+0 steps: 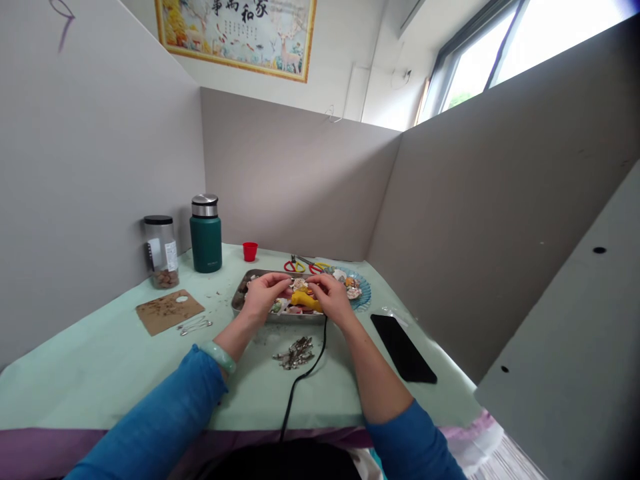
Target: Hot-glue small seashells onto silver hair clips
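Slvs [413,440], ylw tool [306,301] by R grip [332,297]

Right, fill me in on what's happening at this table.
Someone's left hand and right hand are together over a metal tray of mixed small pieces, both half-closed; anything held is too small to make out. A yellow tool is beside the right hand. A heap of metal parts lies on the near side of the tray.

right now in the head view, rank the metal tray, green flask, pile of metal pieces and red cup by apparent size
1. Metal tray, partly hidden by left hand and right hand
2. Green flask
3. Pile of metal pieces
4. Red cup
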Motion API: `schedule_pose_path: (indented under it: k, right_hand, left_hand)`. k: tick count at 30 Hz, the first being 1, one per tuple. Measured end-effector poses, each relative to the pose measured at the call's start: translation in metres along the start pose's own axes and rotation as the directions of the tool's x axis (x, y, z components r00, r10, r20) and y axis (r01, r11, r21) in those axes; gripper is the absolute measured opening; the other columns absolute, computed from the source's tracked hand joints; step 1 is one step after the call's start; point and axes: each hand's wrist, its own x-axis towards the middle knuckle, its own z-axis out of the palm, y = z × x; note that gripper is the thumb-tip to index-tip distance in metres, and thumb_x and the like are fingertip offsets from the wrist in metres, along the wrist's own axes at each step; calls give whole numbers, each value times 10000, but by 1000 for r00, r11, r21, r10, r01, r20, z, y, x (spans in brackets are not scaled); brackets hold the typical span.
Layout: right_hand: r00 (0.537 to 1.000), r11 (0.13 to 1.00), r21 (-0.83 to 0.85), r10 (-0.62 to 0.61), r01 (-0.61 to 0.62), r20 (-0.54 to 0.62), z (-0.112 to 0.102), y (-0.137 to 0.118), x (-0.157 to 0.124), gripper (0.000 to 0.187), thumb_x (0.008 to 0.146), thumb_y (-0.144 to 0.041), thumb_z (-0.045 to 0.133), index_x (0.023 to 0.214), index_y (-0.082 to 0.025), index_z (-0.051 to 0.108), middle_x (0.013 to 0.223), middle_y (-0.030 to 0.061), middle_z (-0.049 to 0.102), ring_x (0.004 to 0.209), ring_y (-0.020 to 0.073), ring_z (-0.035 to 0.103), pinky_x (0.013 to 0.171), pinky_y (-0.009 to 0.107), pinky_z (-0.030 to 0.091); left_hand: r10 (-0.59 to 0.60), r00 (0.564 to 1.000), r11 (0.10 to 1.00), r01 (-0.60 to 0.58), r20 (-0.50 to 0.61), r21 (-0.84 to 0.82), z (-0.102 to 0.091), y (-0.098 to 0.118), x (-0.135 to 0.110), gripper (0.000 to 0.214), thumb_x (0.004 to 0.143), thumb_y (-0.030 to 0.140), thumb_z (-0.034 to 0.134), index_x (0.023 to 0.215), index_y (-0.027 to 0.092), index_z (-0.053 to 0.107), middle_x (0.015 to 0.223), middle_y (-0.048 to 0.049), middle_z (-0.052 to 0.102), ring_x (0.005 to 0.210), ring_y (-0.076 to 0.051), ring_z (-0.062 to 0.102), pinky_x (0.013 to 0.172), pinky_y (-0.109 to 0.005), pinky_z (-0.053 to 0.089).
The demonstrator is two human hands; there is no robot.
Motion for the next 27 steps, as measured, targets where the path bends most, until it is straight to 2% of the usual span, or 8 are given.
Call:
schedule_pose_path:
  k: [4, 10, 17, 27]
  right_hand:
    - [1000, 995, 102, 10, -11, 7, 5, 1, -1, 194, 841, -290, 523, 880, -192, 685, 825, 30, 643, 564, 115, 570, 586, 259, 467]
    - [1000, 988, 153, 16, -19, 20, 7, 5, -1, 187, 825, -313, 545, 846, -186, 680, 751, 12, 627, 553, 109, 557, 554, 238, 445]
    - [998, 985, 163, 48, -53, 38, 9, 6, -1, 194, 825, -305, 526, 851, -181, 674, 733, 3, 625, 559, 105, 552, 561, 230, 445]
    - [998, 982, 187, 25, -37, 66, 9, 7, -2, 188, 819, -290, 559, 915, -179, 676, 821, 35, 665, 651, 125, 577, 590, 231, 466]
  left_hand:
    - [-5, 998, 1000, 4, 65, 20, 1, 0, -2, 341, 548, 346, 820, 770, 124, 685, 650, -22, 668, 565, -128, 616, 621, -268, 520]
    - [1, 995, 1000, -4, 99, 31, 1, -1, -2, 330, 552, 360, 820, 743, 127, 686, 642, -26, 665, 562, -137, 620, 622, -281, 533]
    - [-54, 990, 998, 50, 133, 40, 2, 1, -4, 342, 530, 345, 836, 747, 125, 688, 695, -44, 689, 577, -150, 635, 624, -293, 543]
    - [-64, 993, 997, 61, 94, 37, 1, 1, -3, 374, 515, 348, 846, 757, 112, 686, 659, -38, 683, 549, -139, 623, 608, -285, 542]
